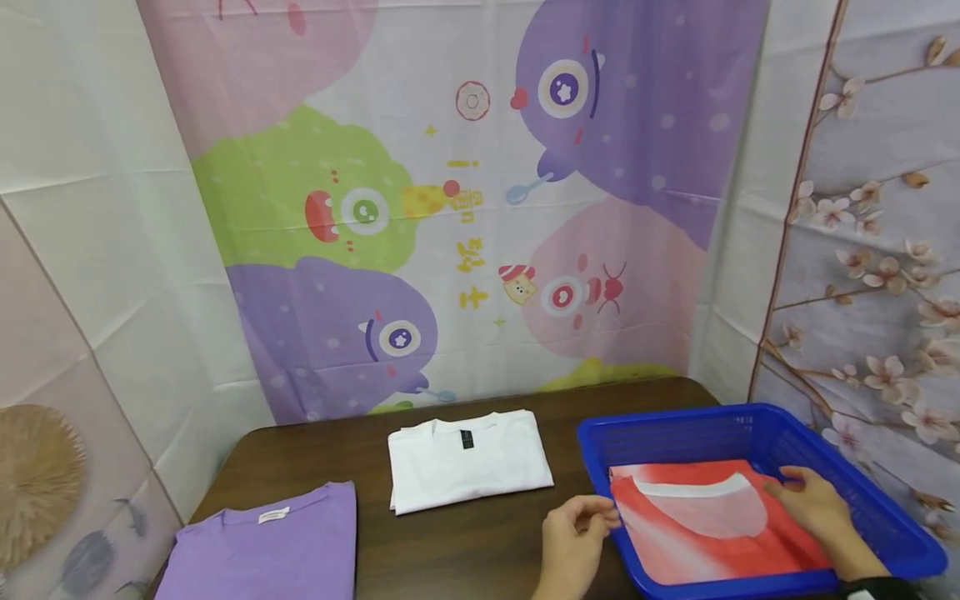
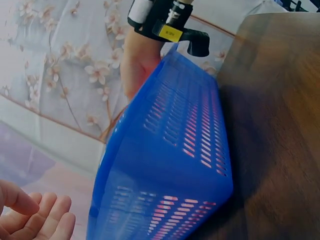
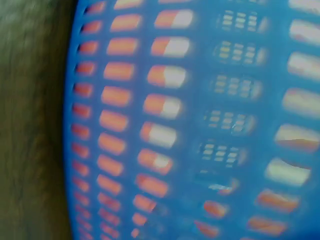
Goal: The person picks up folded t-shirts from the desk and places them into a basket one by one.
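A folded red and pale pink shirt [image 1: 720, 529] with a white neckband lies in the blue basket [image 1: 765, 410], which stands at the right of the table. My left hand [image 1: 572, 540] is beside the basket's left rim, fingers loosely bent and holding nothing. The left wrist view also shows this hand [image 2: 37, 217] apart from the basket [image 2: 150, 165]. Over the right part of the shirt is my right hand [image 1: 813, 512], its fingers loosely bent; whether they touch the cloth cannot be told. The right wrist view holds only the basket's slotted wall [image 3: 195, 125], with red and white beyond it.
A folded white T-shirt [image 1: 472, 467] lies at the back middle of the dark wooden table [image 1: 442, 550]. A folded purple shirt [image 1: 277, 546] is at the front left. Behind the table hangs a cartoon-printed curtain [image 1: 480, 350], and a flower-printed curtain [image 1: 870, 275] hangs on the right.
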A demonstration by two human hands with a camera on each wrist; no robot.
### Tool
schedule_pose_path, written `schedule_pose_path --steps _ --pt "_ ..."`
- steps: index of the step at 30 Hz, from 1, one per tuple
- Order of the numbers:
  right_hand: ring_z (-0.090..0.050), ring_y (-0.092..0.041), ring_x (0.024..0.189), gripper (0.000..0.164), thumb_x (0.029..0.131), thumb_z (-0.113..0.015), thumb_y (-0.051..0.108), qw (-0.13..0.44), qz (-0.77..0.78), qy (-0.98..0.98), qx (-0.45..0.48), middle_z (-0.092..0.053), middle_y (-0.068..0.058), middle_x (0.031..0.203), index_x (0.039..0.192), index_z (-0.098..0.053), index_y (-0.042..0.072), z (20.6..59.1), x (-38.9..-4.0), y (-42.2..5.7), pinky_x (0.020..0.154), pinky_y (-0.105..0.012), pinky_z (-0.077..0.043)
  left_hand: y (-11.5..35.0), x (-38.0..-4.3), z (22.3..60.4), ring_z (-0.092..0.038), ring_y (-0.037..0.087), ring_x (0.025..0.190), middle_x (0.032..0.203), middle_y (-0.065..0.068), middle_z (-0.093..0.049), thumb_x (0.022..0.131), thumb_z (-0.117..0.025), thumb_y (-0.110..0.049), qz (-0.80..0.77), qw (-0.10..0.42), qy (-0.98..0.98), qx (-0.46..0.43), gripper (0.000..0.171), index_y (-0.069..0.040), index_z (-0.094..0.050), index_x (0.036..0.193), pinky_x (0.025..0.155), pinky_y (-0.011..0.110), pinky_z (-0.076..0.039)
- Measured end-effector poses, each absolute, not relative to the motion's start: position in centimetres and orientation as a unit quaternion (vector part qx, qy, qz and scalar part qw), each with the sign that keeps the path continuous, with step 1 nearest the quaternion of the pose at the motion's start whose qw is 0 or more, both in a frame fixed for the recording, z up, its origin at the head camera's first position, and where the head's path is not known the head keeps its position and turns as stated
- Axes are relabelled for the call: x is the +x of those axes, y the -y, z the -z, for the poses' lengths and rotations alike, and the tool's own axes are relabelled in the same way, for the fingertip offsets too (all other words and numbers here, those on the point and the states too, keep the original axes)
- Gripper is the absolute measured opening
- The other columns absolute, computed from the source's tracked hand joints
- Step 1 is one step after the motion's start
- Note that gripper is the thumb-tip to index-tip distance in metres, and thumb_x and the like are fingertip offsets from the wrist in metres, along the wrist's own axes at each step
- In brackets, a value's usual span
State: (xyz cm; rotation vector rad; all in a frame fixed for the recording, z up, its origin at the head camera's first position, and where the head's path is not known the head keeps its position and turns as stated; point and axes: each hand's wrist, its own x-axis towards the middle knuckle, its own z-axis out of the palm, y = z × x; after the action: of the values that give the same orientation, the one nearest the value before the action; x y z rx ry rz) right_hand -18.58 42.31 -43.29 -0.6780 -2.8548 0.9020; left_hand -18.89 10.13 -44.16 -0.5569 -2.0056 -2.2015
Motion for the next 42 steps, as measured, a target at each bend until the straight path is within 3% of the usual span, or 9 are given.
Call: schedule_pose_path --steps 6,10,17,20,24,26,31,36,42 --pt "-0.046 -0.054 0.122 0.063 0.096 -0.051 0.030 0.065 -0.339 0.919 -0.193 -0.052 -0.037 0.128 0.135 -0.035 -0.017 41.6 -18.3 -38.8 0.095 -0.057 -0.042 -8.8 -19.6 45.0 -0.072 0.016 0.069 0.083 0.029 -0.071 0.081 -0.055 0.012 0.737 0.055 0.655 -0.158 0.017 0.013 -0.067 0.092 0.065 0.022 -0.058" --pt "-0.051 -0.048 0.123 0.061 0.095 -0.055 0.026 0.095 -0.385 0.901 -0.175 -0.051 -0.036 0.133 0.137 -0.036 -0.014 40.8 -18.1 -35.1 0.092 -0.046 -0.050 -7.6 -20.0 45.4 -0.069 0.007 0.069 0.085 0.028 -0.071 0.082 -0.055 0.011 0.737 0.054 0.663 -0.124 0.016 0.012 -0.067 0.093 0.065 0.020 -0.056" --pt "-0.054 -0.040 0.125 0.056 0.096 -0.056 0.025 0.103 -0.469 0.867 -0.132 -0.053 -0.028 0.137 0.141 -0.038 -0.004 39.5 -17.5 -27.2 0.086 -0.026 -0.051 -5.0 -20.8 46.1 -0.072 0.017 0.076 0.089 0.024 -0.072 0.081 -0.054 0.011 0.717 0.049 0.692 -0.063 0.020 0.010 -0.068 0.096 0.067 0.016 -0.053" --pt "-0.064 -0.018 0.110 0.050 0.095 -0.059 0.019 0.121 -0.511 0.844 -0.105 -0.058 -0.025 0.133 0.138 -0.044 -0.002 39.1 -17.3 -23.7 0.080 -0.013 -0.046 -3.6 -21.1 46.3 -0.072 0.019 0.079 0.092 0.023 -0.072 0.081 -0.055 0.011 0.707 0.057 0.704 -0.036 0.021 0.009 -0.067 0.098 0.069 0.014 -0.053" --pt "-0.057 0.009 0.094 0.044 0.092 -0.061 0.012 0.131 -0.567 0.810 -0.071 -0.062 -0.022 0.127 0.133 -0.050 -0.002 39.2 -17.2 -19.5 0.081 -0.010 -0.046 -1.6 -21.6 46.5 -0.071 0.018 0.080 0.093 0.021 -0.072 0.082 -0.058 0.008 0.693 0.076 0.717 -0.007 0.019 0.008 -0.067 0.099 0.068 0.013 -0.050" --pt "-0.060 0.006 0.094 0.042 0.091 -0.062 0.010 0.127 -0.584 0.799 -0.058 -0.064 -0.022 0.123 0.130 -0.052 -0.004 39.7 -17.5 -17.7 0.082 -0.012 -0.047 -0.5 -21.9 46.5 -0.071 0.017 0.082 0.094 0.022 -0.072 0.083 -0.059 0.007 0.687 0.081 0.722 0.008 0.019 0.009 -0.067 0.101 0.068 0.013 -0.049" --pt "-0.065 -0.025 0.107 0.046 0.090 -0.063 0.014 0.084 -0.594 0.798 -0.066 -0.063 -0.024 0.123 0.129 -0.051 -0.007 42.2 -18.9 -14.8 0.086 -0.031 -0.053 1.9 -22.6 47.1 -0.068 0.022 0.091 0.103 0.024 -0.070 0.087 -0.058 0.003 0.663 0.082 0.742 0.047 0.023 0.010 -0.064 0.107 0.071 0.016 -0.049" --pt "-0.055 -0.042 0.119 0.056 0.089 -0.062 0.017 0.041 -0.599 0.793 -0.102 -0.054 -0.033 0.130 0.133 -0.045 -0.013 44.9 -20.5 -13.5 0.098 -0.050 -0.047 4.1 -23.1 47.9 -0.064 0.034 0.102 0.113 0.029 -0.065 0.087 -0.054 0.002 0.632 0.087 0.766 0.074 0.032 0.012 -0.059 0.116 0.083 0.036 -0.054" --pt "-0.045 -0.052 0.127 0.066 0.091 -0.055 0.017 0.004 -0.630 0.760 -0.160 -0.038 -0.042 0.139 0.138 -0.029 -0.020 47.5 -22.0 -13.6 0.107 -0.057 -0.039 6.8 -23.5 49.1 -0.053 0.048 0.119 0.129 0.036 -0.053 0.091 -0.049 -0.002 0.625 0.058 0.770 0.113 0.044 0.016 -0.046 0.130 0.096 0.051 -0.049"
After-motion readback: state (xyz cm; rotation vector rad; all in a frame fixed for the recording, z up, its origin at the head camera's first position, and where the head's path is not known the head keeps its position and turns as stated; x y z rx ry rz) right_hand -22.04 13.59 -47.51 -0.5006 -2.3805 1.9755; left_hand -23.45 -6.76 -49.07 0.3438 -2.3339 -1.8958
